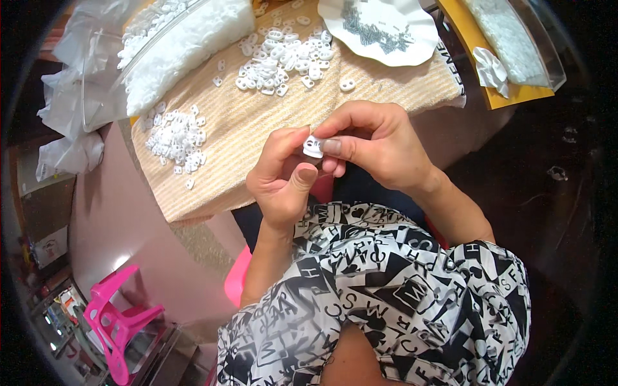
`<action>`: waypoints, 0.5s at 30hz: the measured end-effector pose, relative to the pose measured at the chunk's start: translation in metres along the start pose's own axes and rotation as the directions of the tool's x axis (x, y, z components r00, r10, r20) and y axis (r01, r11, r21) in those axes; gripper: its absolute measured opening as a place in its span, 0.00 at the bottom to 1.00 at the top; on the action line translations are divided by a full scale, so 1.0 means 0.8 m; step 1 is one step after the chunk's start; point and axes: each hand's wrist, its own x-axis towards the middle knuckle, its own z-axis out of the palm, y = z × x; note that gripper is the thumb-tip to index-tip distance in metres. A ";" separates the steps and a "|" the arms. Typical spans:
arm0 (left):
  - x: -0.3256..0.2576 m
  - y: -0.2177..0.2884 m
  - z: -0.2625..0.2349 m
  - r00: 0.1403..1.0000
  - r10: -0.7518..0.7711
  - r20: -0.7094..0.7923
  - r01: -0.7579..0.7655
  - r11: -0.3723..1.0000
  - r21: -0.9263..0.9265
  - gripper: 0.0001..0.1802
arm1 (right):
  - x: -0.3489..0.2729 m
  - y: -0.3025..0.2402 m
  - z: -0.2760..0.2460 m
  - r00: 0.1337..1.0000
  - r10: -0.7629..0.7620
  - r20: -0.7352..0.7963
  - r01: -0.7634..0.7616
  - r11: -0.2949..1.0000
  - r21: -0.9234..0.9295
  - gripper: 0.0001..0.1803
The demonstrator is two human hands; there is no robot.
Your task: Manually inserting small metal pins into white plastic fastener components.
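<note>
A small white plastic piece point(313, 147), flat with rounded corners and holes through it, is pinched between both hands at the centre of the view, just above the person's lap. The right hand point(376, 145) closes on it with thumb and forefinger; the left hand point(283, 174) curls around it from below, its fingertips touching the piece.

At 12 o'clock a white dish point(386, 29) with a wavy, scalloped rim holds a scatter of thin grey metal bits. At 11 o'clock a clear plastic bag point(174, 45) lies open, packed with more white pieces, soft and crinkled at its edges. At 1 o'clock another clear bag point(515, 38) of pale small parts rests on a yellow board point(508, 95), with a crumpled white scrap beside it.

The surface point(257, 128) is covered by a tan woven cloth with a fine ribbed texture. On it lie two loose heaps of the same glossy white pieces: one pile point(280, 61) at 12 o'clock just beside the dish, and one pile point(177, 136) at 10 o'clock. A bright pink plastic stool point(116, 321) stands at 8 o'clock on the floor.
</note>
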 end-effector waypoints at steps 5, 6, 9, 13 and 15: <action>0.003 0.010 0.005 0.984 -0.154 -0.087 0.142 0.981 -0.130 0.23 | 0.002 0.004 0.004 0.999 0.006 -0.038 -0.005 1.000 0.010 0.06; 0.004 0.011 0.005 0.986 -0.146 -0.087 0.134 0.982 -0.132 0.23 | 0.003 0.005 0.005 0.998 0.008 -0.058 -0.007 1.000 0.009 0.06; 0.006 0.006 -0.001 0.992 -0.071 -0.100 0.069 0.997 -0.025 0.23 | 0.005 -0.004 0.007 0.992 0.029 -0.124 -0.037 0.998 -0.060 0.07; 0.008 0.008 -0.006 0.980 -0.110 -0.165 0.092 0.989 -0.113 0.20 | 0.028 -0.029 -0.005 0.965 -0.134 -0.227 0.092 0.978 -0.186 0.07; 0.007 0.013 -0.010 0.961 -0.156 -0.229 0.133 0.985 -0.114 0.17 | 0.055 -0.056 -0.015 0.917 -0.339 -0.212 0.238 0.889 -0.392 0.07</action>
